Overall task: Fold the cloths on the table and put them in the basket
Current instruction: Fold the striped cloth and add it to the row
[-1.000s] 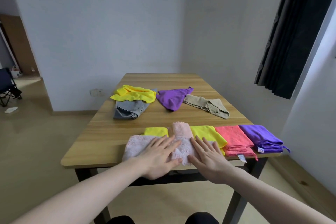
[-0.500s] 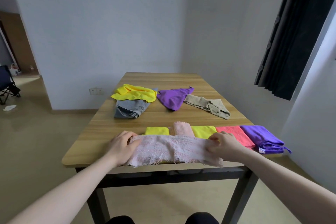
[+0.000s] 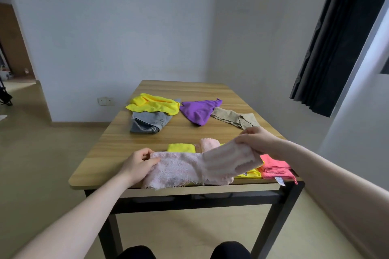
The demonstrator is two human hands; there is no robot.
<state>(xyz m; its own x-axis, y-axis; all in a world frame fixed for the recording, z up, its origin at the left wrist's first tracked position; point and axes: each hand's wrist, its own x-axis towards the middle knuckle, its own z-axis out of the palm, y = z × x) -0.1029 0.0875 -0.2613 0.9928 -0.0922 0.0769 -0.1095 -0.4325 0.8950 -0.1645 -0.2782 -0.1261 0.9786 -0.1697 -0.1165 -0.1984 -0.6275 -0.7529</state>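
We see a big wooden table (image 3: 117,143). A pink cloth (image 3: 189,169) lies along its near edge. Our left hand (image 3: 137,164) pinches the cloth's left end down on the table. Our right hand (image 3: 255,139) grips the right end, lifted up over a small pink folded cloth (image 3: 207,145).

A single wide-angle view from a camera worn on the person's head, looking forward and down along both bare forearms. The near edge of the light wooden surface (image 3: 134,145) sits close below the lens, and the surface runs away lengthwise toward a plain white wall (image 3: 126,27). A dark pleated curtain (image 3: 341,38) hangs at upper right. Beige floor (image 3: 31,153) fills the left side. Straight lines bow near the frame edges.
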